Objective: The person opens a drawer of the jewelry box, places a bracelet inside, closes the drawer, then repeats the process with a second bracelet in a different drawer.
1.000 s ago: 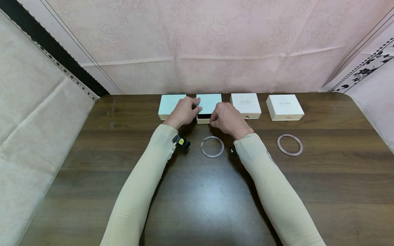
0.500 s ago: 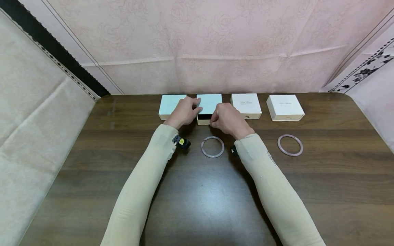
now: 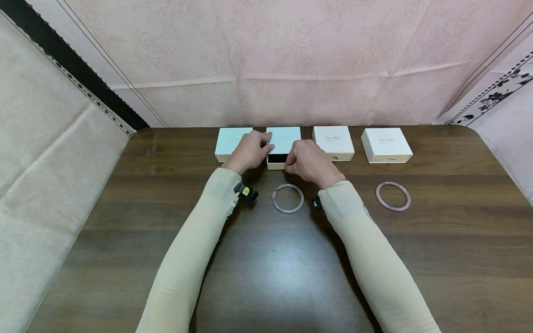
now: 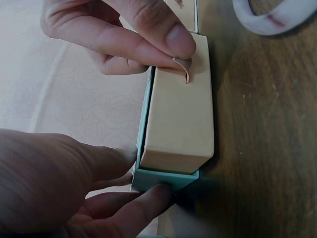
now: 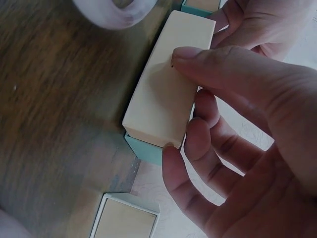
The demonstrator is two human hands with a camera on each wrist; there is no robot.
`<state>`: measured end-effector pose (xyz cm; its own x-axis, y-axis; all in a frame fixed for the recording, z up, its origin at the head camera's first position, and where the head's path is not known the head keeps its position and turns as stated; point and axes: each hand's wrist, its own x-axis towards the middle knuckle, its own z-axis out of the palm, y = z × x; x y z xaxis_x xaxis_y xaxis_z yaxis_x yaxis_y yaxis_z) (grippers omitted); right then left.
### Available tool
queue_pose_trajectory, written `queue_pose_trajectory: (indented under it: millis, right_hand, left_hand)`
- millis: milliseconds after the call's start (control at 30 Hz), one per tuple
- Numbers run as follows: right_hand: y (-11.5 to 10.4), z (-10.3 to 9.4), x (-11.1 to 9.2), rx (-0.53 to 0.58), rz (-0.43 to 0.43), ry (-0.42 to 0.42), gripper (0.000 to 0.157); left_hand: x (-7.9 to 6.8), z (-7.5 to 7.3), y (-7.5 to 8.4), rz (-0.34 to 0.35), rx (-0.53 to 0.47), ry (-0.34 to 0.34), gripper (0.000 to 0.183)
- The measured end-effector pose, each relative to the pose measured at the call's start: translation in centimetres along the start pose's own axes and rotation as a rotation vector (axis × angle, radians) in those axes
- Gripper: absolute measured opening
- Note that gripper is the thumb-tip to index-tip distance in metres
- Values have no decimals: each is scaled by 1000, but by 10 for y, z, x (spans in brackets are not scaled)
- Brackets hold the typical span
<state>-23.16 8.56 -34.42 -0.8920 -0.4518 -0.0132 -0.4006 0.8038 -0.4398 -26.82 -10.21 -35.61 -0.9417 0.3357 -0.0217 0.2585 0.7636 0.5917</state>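
A drawer-style gift box with a teal sleeve [image 3: 284,136] and a cream drawer [image 4: 181,116] stands second from left in the back row. The drawer is pulled slightly out toward me, baring a dark strip of its inside. My right hand [image 3: 311,162] pinches the small pull tab [image 4: 184,69] on the drawer front between thumb and forefinger, its other fingers curled beside the sleeve in the right wrist view. My left hand [image 3: 249,150] holds the sleeve at its left end, fingers on the top and side. A pale lilac bangle [image 3: 287,212] lies on the table between my forearms.
Another teal box [image 3: 231,140] stands to the left, partly behind my left hand. Two white boxes, a nearer one [image 3: 333,138] and a farther one [image 3: 386,143], stand to the right. A second bangle [image 3: 395,209] lies at right on the wooden table [image 3: 266,277]. A curtain [image 3: 266,64] hangs behind.
The cream drawer has slid a little farther out of the teal sleeve toward me, and the dark strip has widened slightly. Both hands keep nearly the same place; the bangles have not moved.
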Motion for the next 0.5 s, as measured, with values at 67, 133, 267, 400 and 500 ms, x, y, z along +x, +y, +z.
queue_pose_trajectory:
  millis: [67,133,267,400,500]
  right_hand:
    - [0,0,0,-1,-1,-3,17]
    - [0,0,0,-1,-1,-5,16]
    - [0,-1,-1,2,1,-11,15]
    - [0,-1,-1,13,-1,-17,13]
    - [1,-1,-2,24,-8,-21,13]
  left_hand:
    - [0,0,0,1,2,-1,37]
    - [0,0,0,0,3,-6,36]
    - [-1,-1,0,-12,1,-16,33]
    - [-2,-1,0,-16,-1,-19,31]
    - [-2,-1,1,-23,0,-24,29]
